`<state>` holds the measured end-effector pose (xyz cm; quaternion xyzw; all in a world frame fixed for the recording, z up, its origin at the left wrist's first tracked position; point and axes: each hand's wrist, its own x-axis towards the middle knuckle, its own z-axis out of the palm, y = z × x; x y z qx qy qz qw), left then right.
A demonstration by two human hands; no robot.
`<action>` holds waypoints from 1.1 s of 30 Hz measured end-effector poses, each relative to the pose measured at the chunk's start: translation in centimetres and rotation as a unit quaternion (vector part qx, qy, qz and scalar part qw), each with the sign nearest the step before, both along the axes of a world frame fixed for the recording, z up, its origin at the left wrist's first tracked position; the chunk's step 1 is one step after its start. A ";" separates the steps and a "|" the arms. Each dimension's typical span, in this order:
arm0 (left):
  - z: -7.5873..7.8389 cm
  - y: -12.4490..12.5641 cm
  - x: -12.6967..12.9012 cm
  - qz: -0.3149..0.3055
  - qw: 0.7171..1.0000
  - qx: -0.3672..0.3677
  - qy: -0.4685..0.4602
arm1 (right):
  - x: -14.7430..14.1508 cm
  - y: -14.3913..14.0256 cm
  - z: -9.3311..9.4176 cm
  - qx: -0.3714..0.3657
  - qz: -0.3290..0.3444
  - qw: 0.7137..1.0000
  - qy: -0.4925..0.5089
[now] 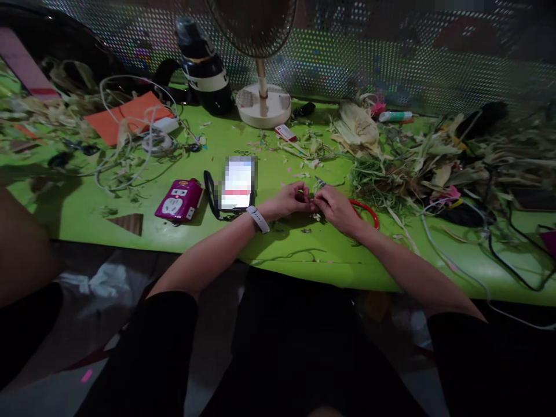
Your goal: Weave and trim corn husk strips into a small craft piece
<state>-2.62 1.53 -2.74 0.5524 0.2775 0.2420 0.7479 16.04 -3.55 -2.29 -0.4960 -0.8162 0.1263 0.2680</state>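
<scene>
- Green bench (278,249) top, littered with dried husk strips and snippets; the work sits near the front edge, within easy reach of both forearms.
- The left hand (292,200) and right hand (334,208) meet at the middle of the bench, fingertips pressed toward each other and pinching a small husk piece (313,202) between them; it is too small to tell its shape.
- The piece is held just above the bench surface, likely so the wrists can rest and steady fine finger work.
- Red-handled scissors (367,211) lie just beside the right hand, partly hidden under it, close enough to pick up without reaching.
- A phone (237,184) lies face up just left of the left hand, its screen turned toward the person, seemingly so it can be glanced at while working.
- A pile of husks (391,168) spreads to the right and behind the hands, near enough to serve as stock.
- A magenta power strip (179,200) sits left of the phone, with white cables (125,145) looping beyond it.
- A desk fan (263,104) stands at the back, well apart from the hands.
- A white band (258,219) circles the left wrist.
</scene>
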 end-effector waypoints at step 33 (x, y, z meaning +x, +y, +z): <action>0.5 0.2 -0.1 -0.005 0.975 0.203 0.093 | 0.0 -1.2 2.5 -0.139 -0.051 0.986 -0.072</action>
